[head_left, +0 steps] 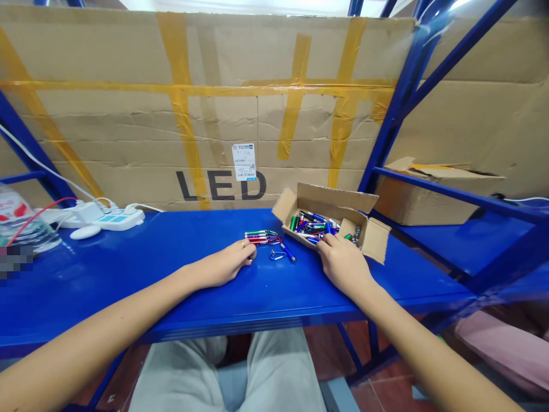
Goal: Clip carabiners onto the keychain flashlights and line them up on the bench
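My left hand (234, 262) rests on the blue table with its fingers curled, at the near left end of a row of small metal tubes (258, 237), which look like keychain flashlights with clips. Whatever lies under those fingers is hidden. Just right of the row, one loose blue tube (288, 252) lies beside a silver carabiner clip (277, 256). My right hand (343, 260) reaches over the front wall of an open cardboard box (334, 197), its bent fingers among many blue, green, red and black tubes. Blue tubes show at the fingertips, but the grip itself is not clear.
A white power strip (122, 218) with plugs and cables sits at the left, near a clear plastic package (21, 220). A large taped carton (128, 137) marked LED stands behind the table. Blue frame bars (397, 109) and another cardboard box (424, 197) are at the right.
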`<control>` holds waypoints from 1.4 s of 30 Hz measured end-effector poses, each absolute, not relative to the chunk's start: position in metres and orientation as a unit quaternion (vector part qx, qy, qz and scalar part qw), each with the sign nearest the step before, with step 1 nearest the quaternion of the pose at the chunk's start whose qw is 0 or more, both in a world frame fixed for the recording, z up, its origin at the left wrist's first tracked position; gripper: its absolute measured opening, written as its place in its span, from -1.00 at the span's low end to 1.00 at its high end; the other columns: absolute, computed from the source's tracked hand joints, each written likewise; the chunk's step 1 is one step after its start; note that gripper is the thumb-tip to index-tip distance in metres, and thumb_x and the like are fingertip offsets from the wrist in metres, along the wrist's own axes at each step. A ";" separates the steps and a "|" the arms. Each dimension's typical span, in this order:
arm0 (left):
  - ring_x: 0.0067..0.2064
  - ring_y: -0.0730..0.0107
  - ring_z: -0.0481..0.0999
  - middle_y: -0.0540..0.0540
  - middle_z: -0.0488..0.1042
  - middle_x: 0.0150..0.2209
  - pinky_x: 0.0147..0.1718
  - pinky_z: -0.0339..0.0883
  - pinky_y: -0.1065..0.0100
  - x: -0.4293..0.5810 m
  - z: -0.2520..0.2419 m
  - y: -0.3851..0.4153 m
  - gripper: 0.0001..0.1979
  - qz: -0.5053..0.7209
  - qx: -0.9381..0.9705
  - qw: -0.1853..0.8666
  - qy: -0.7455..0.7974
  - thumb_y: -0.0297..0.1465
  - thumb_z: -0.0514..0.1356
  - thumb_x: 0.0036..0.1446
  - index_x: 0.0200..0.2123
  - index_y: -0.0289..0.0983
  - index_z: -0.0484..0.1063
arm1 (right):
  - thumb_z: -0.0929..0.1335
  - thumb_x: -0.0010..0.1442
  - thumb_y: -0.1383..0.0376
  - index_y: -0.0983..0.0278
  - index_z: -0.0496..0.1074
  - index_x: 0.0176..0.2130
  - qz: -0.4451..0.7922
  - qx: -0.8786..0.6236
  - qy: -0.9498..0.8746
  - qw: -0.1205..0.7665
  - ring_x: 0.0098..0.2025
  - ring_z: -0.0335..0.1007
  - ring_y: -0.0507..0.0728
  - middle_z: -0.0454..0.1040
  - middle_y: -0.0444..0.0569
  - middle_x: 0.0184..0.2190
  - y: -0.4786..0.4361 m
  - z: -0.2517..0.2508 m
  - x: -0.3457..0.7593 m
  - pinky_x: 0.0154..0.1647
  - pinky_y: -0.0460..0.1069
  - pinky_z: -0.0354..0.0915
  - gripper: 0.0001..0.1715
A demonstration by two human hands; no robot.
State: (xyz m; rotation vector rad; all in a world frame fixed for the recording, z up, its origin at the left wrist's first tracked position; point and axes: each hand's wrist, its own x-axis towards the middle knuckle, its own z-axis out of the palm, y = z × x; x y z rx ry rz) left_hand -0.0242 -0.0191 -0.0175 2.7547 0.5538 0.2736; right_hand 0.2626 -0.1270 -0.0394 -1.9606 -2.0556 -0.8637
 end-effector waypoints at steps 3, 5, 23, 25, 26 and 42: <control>-0.21 0.34 0.28 -0.09 0.32 -0.24 -0.17 0.22 0.32 -0.025 -0.017 -0.020 -0.86 0.115 0.964 0.151 0.186 -0.54 -0.07 0.25 -0.28 -0.26 0.22 | 0.27 0.24 0.42 0.36 0.50 -0.27 -0.292 -0.657 -0.690 0.088 -0.25 0.26 0.19 0.45 0.10 -0.29 -0.127 -0.039 0.263 -0.23 0.04 0.05 -0.79; -0.22 0.35 0.29 -0.10 0.32 -0.24 -0.18 0.22 0.31 -0.023 -0.013 -0.019 -0.86 0.143 0.963 0.137 0.182 -0.54 -0.07 0.26 -0.27 -0.26 0.23 | 0.27 0.24 0.42 0.36 0.51 -0.27 -0.292 -0.655 -0.691 0.087 -0.26 0.25 0.18 0.45 0.10 -0.30 -0.127 -0.039 0.263 -0.23 0.03 0.05 -0.79; -0.28 0.37 0.36 -0.14 0.34 -0.25 -0.26 0.26 0.36 0.146 0.030 0.038 -0.83 0.140 0.979 -0.071 0.134 -0.55 0.00 0.22 -0.28 -0.35 0.38 | 0.24 0.26 0.43 0.34 0.53 -0.22 -0.283 -0.654 -0.695 0.094 -0.22 0.27 0.19 0.47 0.11 -0.25 -0.130 -0.041 0.262 -0.18 0.04 0.08 -0.73; -0.26 0.36 0.37 -0.15 0.36 -0.24 -0.25 0.27 0.36 0.144 0.028 0.042 -0.80 0.139 0.978 -0.089 0.125 -0.58 -0.02 0.22 -0.26 -0.35 0.40 | 0.24 0.26 0.43 0.34 0.53 -0.22 -0.283 -0.654 -0.695 0.094 -0.21 0.27 0.20 0.46 0.12 -0.24 -0.130 -0.041 0.262 -0.17 0.04 0.08 -0.73; -0.25 0.36 0.38 -0.16 0.37 -0.23 -0.23 0.28 0.36 0.144 0.027 0.043 -0.77 0.138 0.978 -0.095 0.121 -0.60 -0.03 0.21 -0.25 -0.36 0.41 | 0.24 0.26 0.43 0.34 0.53 -0.22 -0.283 -0.654 -0.695 0.094 -0.22 0.27 0.20 0.46 0.12 -0.24 -0.131 -0.041 0.262 -0.17 0.04 0.09 -0.73; -0.26 0.27 0.43 -0.13 0.44 -0.28 -0.25 0.27 0.28 -0.005 0.034 -0.001 -0.84 0.055 0.964 -0.003 0.262 -0.35 0.10 0.23 -0.25 -0.27 0.45 | 0.26 0.24 0.45 0.34 0.53 -0.28 -0.288 -0.650 -0.696 0.096 -0.24 0.25 0.19 0.45 0.10 -0.30 -0.130 -0.043 0.264 -0.20 0.03 0.08 -0.75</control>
